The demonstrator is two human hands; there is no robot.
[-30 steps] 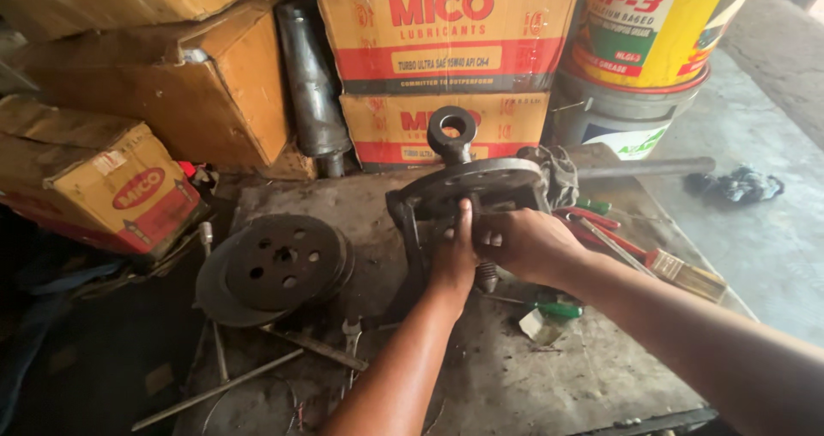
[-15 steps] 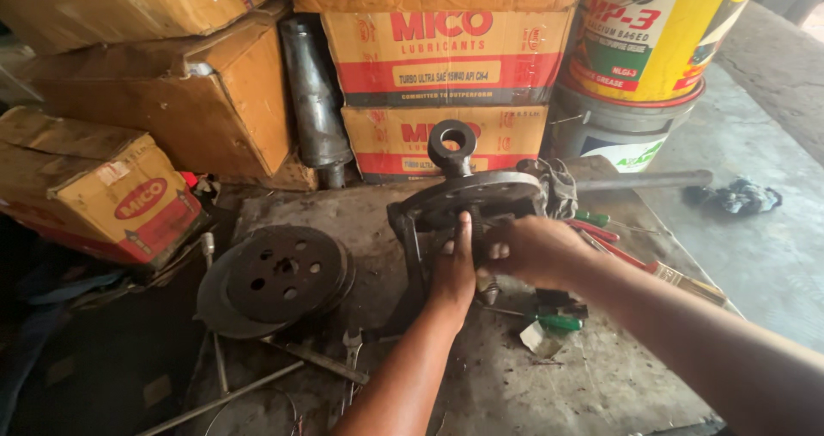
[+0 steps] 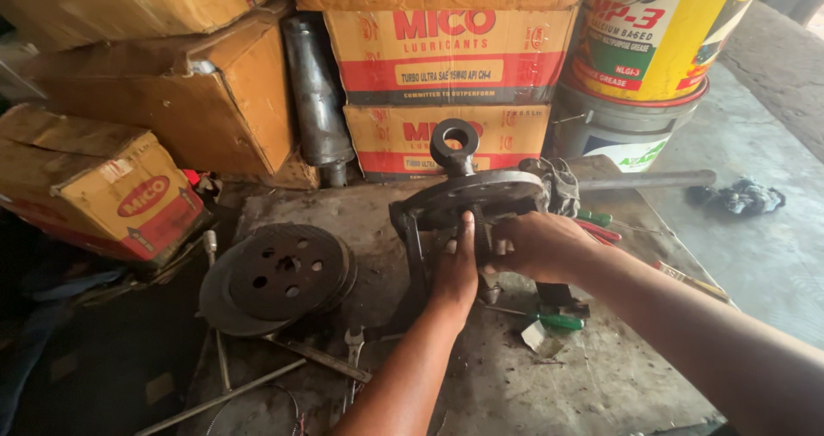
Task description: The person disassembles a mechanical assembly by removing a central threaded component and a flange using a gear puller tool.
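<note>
A dark metal press frame (image 3: 468, 204) with a ring-topped screw stands on the grimy counter (image 3: 601, 376) — both hands are on it. The left hand (image 3: 455, 269) lies flat, fingers stretched up against its underside; the right hand (image 3: 536, 245) curls closed around the frame just beside it. Stacked clutch discs (image 3: 279, 273) lie to the left.

The press (image 3: 472, 197) is dark grey, almost black, with a dull sheen on its disc. The discs (image 3: 279, 275) are rusty brown-black, dotted with round holes. The boxes (image 3: 446, 50) are tan cardboard with red and cream bands. The bucket (image 3: 661, 33) is yellow with green and red patches. The screwdriver (image 3: 558, 321) has a green handle. The table (image 3: 601, 376) is stained grey.
</note>
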